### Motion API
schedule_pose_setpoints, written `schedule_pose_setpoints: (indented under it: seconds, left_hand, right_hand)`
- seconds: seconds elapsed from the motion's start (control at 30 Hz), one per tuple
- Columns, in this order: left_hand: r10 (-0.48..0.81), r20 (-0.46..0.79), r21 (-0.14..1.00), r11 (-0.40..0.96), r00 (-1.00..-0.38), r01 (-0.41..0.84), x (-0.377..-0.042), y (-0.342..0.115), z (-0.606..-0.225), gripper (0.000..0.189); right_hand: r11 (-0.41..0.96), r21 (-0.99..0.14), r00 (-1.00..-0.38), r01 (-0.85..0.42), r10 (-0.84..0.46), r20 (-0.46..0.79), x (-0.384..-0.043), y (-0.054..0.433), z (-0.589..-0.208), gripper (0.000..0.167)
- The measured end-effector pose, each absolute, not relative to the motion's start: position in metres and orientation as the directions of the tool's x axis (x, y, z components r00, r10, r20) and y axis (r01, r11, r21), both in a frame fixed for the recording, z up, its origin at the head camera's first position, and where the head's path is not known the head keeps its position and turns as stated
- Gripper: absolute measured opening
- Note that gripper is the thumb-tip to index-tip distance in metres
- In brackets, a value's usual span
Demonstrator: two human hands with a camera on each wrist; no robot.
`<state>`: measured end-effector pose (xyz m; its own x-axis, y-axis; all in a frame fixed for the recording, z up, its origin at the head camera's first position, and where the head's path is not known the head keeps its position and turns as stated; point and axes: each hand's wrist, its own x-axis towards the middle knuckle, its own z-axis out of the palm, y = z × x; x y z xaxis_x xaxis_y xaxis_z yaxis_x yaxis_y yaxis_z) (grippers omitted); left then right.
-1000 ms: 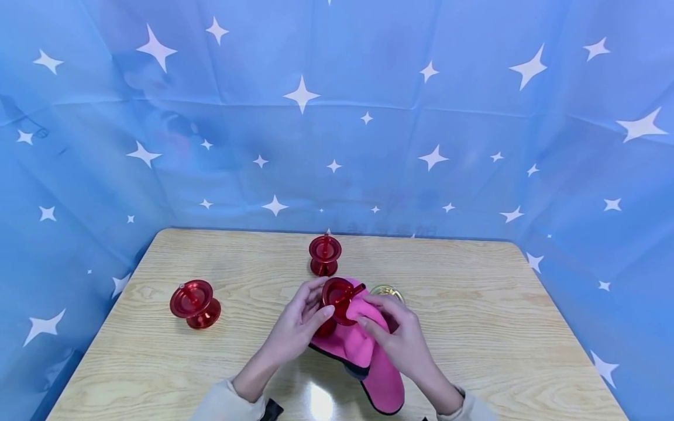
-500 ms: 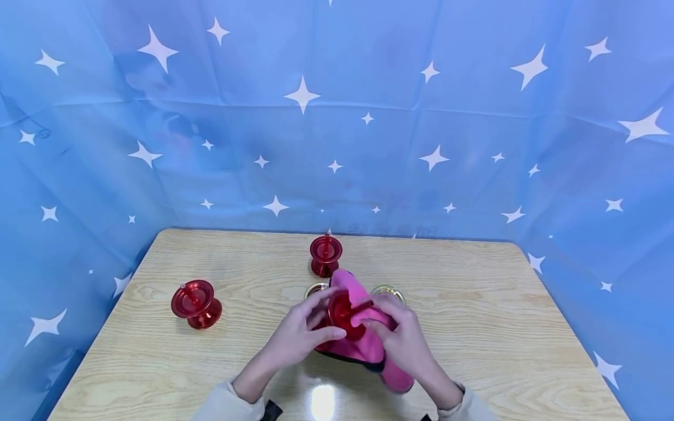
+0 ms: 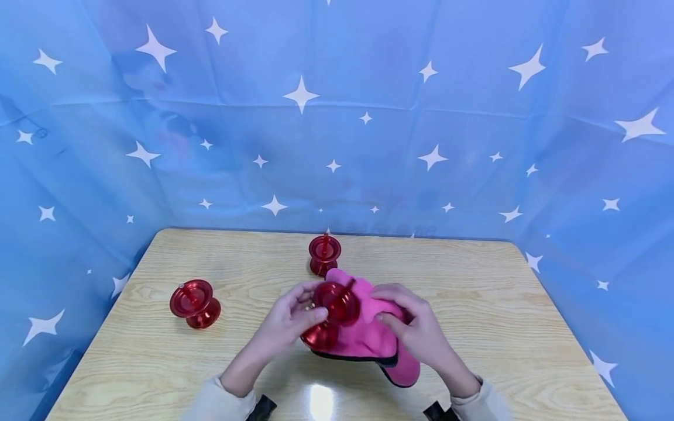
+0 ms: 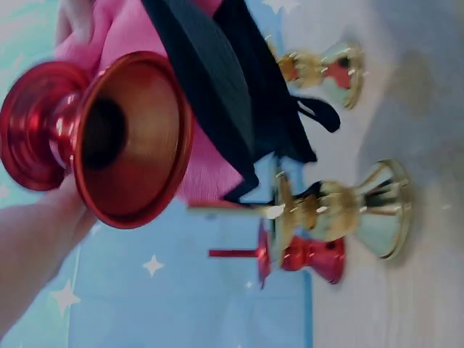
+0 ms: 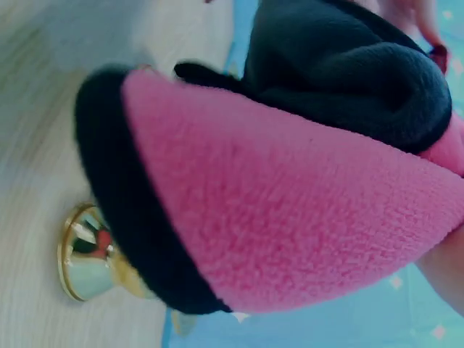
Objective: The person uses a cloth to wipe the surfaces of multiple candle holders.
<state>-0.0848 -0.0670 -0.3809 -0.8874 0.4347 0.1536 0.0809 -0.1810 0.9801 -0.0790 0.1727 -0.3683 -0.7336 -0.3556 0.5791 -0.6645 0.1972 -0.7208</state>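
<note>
Near holder (image 3: 338,305), left holder (image 3: 192,299) and far holder (image 3: 325,251) all glossy metallic red; two others, gold holders (image 4: 333,210), shine yellow. Cloth (image 3: 365,341) bright pink, black-edged. Tabletop (image 3: 495,310) pale tan, wood-grained; backdrop (image 3: 389,146) blue, scattered with white four-pointed stars.

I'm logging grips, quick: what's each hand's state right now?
Left hand: closed, holding a red candlestick.
Right hand: closed, pinching the pink cloth.
</note>
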Motion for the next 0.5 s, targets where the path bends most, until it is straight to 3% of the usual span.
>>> schedule_pose_setpoints:
  seconds: [0.23,0.33,0.5]
  left_hand:
    - [0.182,0.034,0.976,-0.218,-0.983,-0.006,-0.093,-0.071,-0.364,0.042]
    - [0.131,-0.001,0.97,-0.24,-0.991,-0.033,-0.095,-0.061,-0.362,0.039]
    - [0.106,-0.022,0.986,-0.159,-0.994,-0.039,-0.096,-0.045,-0.365,0.03]
  right_hand:
    - [0.128,-0.767,-0.763,-0.629,-0.289,0.578,-0.077,0.173,-0.365,0.039]
    - [0.106,-0.763,-0.75,-0.638,-0.31,0.584,-0.076,0.165,-0.369,0.039]
    - [0.105,-0.774,-0.767,-0.624,-0.274,0.58,-0.074,0.155,-0.375,0.038]
